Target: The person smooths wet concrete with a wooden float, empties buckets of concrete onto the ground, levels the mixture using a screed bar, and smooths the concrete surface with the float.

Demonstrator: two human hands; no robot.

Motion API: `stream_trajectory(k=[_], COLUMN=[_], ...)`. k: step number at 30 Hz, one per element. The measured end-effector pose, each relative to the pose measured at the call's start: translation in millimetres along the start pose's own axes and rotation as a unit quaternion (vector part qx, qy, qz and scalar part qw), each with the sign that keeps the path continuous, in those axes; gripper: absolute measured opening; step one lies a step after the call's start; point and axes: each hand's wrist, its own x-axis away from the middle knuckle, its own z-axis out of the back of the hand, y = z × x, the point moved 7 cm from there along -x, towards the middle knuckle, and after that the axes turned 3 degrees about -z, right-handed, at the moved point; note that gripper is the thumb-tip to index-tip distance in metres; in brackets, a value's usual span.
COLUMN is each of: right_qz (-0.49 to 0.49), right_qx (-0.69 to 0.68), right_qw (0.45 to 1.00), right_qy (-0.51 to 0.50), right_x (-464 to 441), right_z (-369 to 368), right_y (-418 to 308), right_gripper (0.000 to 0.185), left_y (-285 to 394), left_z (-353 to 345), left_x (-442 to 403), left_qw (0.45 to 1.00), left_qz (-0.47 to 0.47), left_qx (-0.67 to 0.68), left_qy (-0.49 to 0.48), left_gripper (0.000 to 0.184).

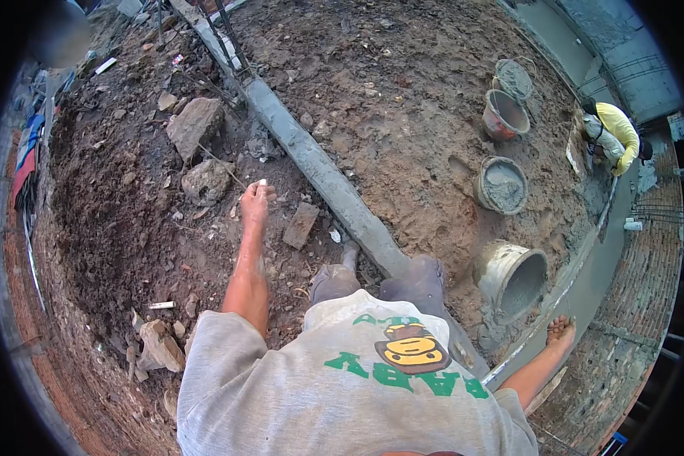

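Observation:
My left hand (257,199) is closed in a pinch, with a thin stick or wire (224,166) running from it toward two rocks at the upper left. Below and right of this hand, a flat brick piece (301,226) lies on the soil. Over at the right, my right hand (561,332) has its fingers curled inward beside a long smooth strip of wet cement (591,292). A faint thin line shows above its fingers, and what they hold is too small to name.
A grey concrete beam (311,159) crosses the soil diagonally toward my legs. Right of it stand a tipped bucket (511,280), a bucket of cement (501,185) and more buckets behind. A person in yellow (619,133) bends at the upper right. Rocks (159,346) lie lower left.

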Motion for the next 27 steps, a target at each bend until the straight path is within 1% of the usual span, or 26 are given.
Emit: stream_trajectory(k=[2,5,8,11,14,15,18,19,20,23,26,27], right_qz=[0.015,0.017,0.022,-0.022,-0.053,-0.06,-0.074,-0.093,-0.096,-0.11,-0.105,-0.101], right_qx=[-0.011,-0.018,-0.034,0.002,0.067,0.075,0.137,0.173,0.191,0.252,0.304,0.32], right_qw=[1.0,0.999,0.998,0.994,0.992,0.993,0.984,0.976,0.971,0.954,0.939,0.935], right_qy=[-0.015,-0.037,-0.042,-0.105,-0.092,-0.073,-0.091,-0.093,-0.103,-0.119,-0.121,-0.116], right_x=[13,17,41,20,18,21,6,1,-4,-15,-6,1], right_z=[-33,-83,-151,-204,-253,-268,-332,-358,-386,-465,-570,-605], right_y=[1,12,25,53,71,75,93,100,107,132,150,153], right_gripper=[0.033,0.033,0.033,0.032,0.034,0.035,0.037,0.039,0.038,0.037,0.034,0.033], left_y=[27,39,15,-28,-33,-23,-29,-35,-40,-24,-4,3], left_z=[12,12,7,15,35,40,51,50,41,4,-52,-70], left_x=[-15,-6,12,9,-4,-7,-44,-61,-80,-142,-232,-266], left_qw=[0.999,1.0,0.998,0.991,0.991,0.993,0.993,0.991,0.991,0.988,0.987,0.987], left_qz=[-0.025,-0.008,0.019,0.018,0.037,0.054,0.105,0.131,0.132,0.145,0.158,0.159], left_qx=[0.008,0.006,-0.048,-0.118,-0.118,-0.105,-0.051,-0.024,0.0,0.049,0.029,0.003], left_qy=[0.02,0.016,-0.021,-0.065,-0.047,-0.03,0.036,0.032,0.037,0.035,0.005,-0.014], left_gripper=[0.035,0.031,0.032,0.033,0.033,0.032,0.029,0.03,0.031,0.035,0.038,0.041])
